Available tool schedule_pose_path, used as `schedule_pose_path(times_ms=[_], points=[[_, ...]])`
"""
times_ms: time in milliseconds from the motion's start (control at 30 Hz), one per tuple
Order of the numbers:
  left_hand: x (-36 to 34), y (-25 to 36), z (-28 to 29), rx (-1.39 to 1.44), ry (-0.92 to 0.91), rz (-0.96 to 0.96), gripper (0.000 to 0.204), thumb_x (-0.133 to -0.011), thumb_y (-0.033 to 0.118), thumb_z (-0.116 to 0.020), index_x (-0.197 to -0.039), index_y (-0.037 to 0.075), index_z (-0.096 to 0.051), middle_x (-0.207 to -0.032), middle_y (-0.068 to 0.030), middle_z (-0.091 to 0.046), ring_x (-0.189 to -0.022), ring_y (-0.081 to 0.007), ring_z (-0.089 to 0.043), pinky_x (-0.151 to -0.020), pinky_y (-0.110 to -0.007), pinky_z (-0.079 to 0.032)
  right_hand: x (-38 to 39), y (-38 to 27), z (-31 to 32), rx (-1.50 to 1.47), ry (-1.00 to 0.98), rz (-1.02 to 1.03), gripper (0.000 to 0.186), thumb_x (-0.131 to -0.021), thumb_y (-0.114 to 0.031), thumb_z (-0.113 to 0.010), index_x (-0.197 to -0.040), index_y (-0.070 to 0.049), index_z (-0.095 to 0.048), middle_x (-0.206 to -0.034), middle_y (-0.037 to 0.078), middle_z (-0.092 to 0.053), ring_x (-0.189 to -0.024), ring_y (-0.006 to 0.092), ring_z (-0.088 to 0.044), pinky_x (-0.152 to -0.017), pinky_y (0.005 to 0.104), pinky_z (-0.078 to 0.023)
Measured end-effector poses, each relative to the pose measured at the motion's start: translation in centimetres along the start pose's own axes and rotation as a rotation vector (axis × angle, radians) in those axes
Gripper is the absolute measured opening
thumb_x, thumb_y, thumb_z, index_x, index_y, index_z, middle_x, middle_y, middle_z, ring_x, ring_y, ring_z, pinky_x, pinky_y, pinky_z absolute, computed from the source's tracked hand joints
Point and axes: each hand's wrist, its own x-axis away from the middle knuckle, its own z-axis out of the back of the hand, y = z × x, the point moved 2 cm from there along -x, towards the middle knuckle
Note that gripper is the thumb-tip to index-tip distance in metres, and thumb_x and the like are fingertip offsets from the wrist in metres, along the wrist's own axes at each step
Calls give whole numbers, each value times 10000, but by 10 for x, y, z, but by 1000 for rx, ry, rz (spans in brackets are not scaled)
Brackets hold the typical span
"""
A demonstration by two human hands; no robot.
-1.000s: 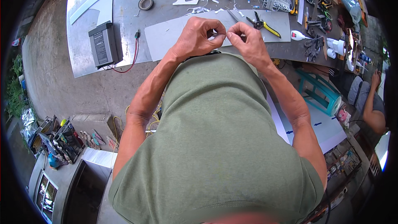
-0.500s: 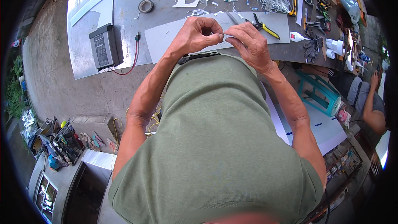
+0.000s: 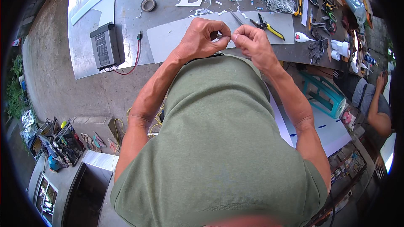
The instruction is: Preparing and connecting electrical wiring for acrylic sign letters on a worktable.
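Left hand [image 3: 201, 38] & right hand [image 3: 251, 44] both pinch a small grey piece [image 3: 222, 36] betw. fingertips, above grey sheet [image 3: 176, 38] on desk [image 3: 126, 12].

A tiny piece [image 3: 221, 36] pinched between both hands stays too small to identify; fingertips [image 3: 229, 38] cover most of it.
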Motion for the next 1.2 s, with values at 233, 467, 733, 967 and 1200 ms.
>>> schedule_pose_path(times_ms=[233,467,733,967,1200], points=[[0,-22,2,298,-87,259,80,-846,78,-714,-861,0,-715,-754,-8,-692,-671,-45,-589,-607,-216,-472,0,-6,4,-158,26,-59,201,-922,-200,-722,-1051,-53,-676,-913,-1,-658,-830,122,-619,-589,239,-502],[-1,-23,3,363,-146,299,85,-845,77,-722,-867,-5,-716,-782,-29,-705,-712,-64,-623,-656,-220,-499,3,-9,1,416,212,727,278,-797,-38,-762,-1062,-75,-687,-976,53,-666,-872,217,-647,-711,342,-564],[0,-25,1,391,-133,292,131,-817,112,-714,-842,-16,-730,-727,-19,-694,-631,-44,-572,-561,-222,-464,6,-11,-2,573,200,820,218,-780,2,-734,-989,-30,-681,-927,71,-649,-856,236,-647,-691,345,-555],[2,1,-2,58,-85,94,75,-831,78,-729,-847,7,-713,-700,36,-641,-608,-11,-516,-527,-211,-409,4,7,-1,-482,-165,-225,136,-949,-157,-646,-969,-24,-668,-732,11,-588,-632,99,-557,-550,220,-444],[-2,-15,3,232,-95,257,120,-811,104,-695,-850,-4,-731,-723,-23,-693,-625,-53,-567,-555,-234,-459,7,-2,3,-254,-3,4,171,-945,-153,-676,-1060,-27,-666,-898,34,-664,-718,99,-601,-586,239,-490]])
